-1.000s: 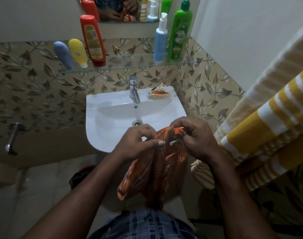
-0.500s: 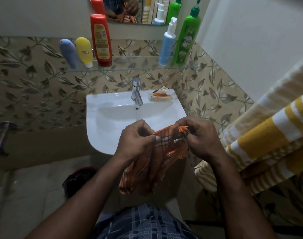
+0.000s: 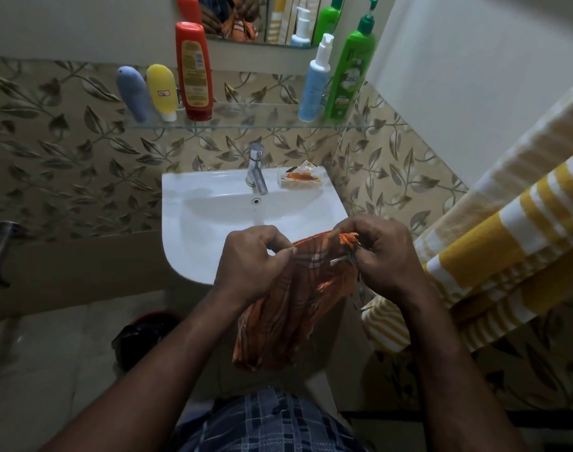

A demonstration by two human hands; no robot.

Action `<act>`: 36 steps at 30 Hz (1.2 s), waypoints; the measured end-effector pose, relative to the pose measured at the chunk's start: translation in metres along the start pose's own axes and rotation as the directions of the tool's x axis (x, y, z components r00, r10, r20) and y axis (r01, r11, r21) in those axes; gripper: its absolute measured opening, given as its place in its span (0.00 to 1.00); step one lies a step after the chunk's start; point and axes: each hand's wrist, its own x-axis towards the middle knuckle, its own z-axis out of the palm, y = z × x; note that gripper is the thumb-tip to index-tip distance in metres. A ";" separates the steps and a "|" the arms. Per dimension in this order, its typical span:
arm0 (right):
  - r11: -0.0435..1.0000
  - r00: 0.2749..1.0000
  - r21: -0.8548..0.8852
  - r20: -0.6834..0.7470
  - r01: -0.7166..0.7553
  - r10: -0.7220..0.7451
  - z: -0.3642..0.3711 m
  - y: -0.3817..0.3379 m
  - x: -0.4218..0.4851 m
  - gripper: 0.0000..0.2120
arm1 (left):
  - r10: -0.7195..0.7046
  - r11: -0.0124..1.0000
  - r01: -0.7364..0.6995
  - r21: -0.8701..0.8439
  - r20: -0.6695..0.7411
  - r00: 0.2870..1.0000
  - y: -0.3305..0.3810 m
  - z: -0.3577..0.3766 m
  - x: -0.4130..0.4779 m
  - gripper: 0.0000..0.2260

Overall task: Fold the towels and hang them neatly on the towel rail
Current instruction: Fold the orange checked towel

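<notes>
Before the white sink (image 3: pixel 177 203), the orange towel (image 3: pixel 288 308) hangs lengthwise, pointing down.

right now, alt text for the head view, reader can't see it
The left hand and right hand pinch the top edge of an orange checked towel hanging crumpled before a white washbasin. A yellow-striped towel hangs at right; bottles stand on a glass shelf above.

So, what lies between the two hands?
The orange checked towel: its top edge runs from the left hand to the right hand, both pinching it, in the head view.
</notes>
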 end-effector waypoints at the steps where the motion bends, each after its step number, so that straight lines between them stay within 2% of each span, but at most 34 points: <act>1: 1.000 1.000 0.001 0.002 0.001 -0.001 0.000 -0.001 -0.001 0.18 | -0.003 1.000 0.003 0.016 -0.010 1.000 0.002 0.000 0.000 0.02; 5: 1.000 1.000 -0.006 -0.004 0.002 -0.002 -0.002 -0.003 -0.005 0.18 | -0.037 0.999 0.037 0.012 -0.012 0.999 0.006 0.000 -0.006 0.04; 9: 1.000 1.000 0.006 0.014 0.006 -0.006 -0.001 -0.005 -0.010 0.17 | -0.145 0.989 0.146 -0.026 0.064 0.987 0.006 0.006 -0.008 0.05; 12: 1.000 1.000 0.012 0.002 -0.007 0.007 -0.004 -0.002 -0.013 0.17 | -0.329 0.900 0.356 -0.252 0.144 0.933 0.006 0.010 -0.010 0.02; 15: 0.999 1.000 0.029 -0.006 -0.027 0.028 -0.008 0.003 -0.016 0.18 | -0.386 0.791 0.431 -0.434 0.193 0.902 0.008 0.016 -0.014 0.03; 18: 0.998 0.998 -0.011 0.001 -0.069 0.069 -0.006 0.011 -0.020 0.18 | -0.368 0.803 0.410 -0.433 0.180 0.912 0.016 0.023 -0.018 0.04; 21: 0.988 0.993 -0.102 -0.011 -0.118 0.117 0.002 0.018 -0.023 0.18 | -0.328 0.915 0.341 -0.215 0.096 0.940 0.021 0.028 -0.018 0.06; 24: 0.996 0.995 0.018 0.049 -0.084 0.083 0.007 0.012 -0.029 0.18 | -0.272 0.960 0.276 -0.048 0.075 0.959 0.028 0.028 -0.016 0.05; 27: 0.995 0.984 0.098 0.176 -0.022 0.005 0.014 0.002 -0.035 0.17 | -0.167 0.983 0.178 -0.052 0.175 0.970 0.030 0.027 -0.016 0.04; 31: 0.989 0.946 0.070 0.306 -0.129 0.102 0.016 0.006 -0.037 0.15 | -0.113 0.987 0.134 -0.087 0.213 0.970 0.027 0.023 -0.017 0.05; 33: 0.988 0.951 0.071 0.286 -0.140 0.114 0.017 0.008 -0.040 0.13 | -0.103 0.990 0.120 -0.068 0.213 0.972 0.028 0.022 -0.018 0.04; 36: 0.980 0.974 0.120 0.181 -0.161 0.138 0.015 0.008 -0.042 0.14 | -0.093 0.983 0.118 -0.138 0.176 0.980 0.032 0.020 -0.022 0.03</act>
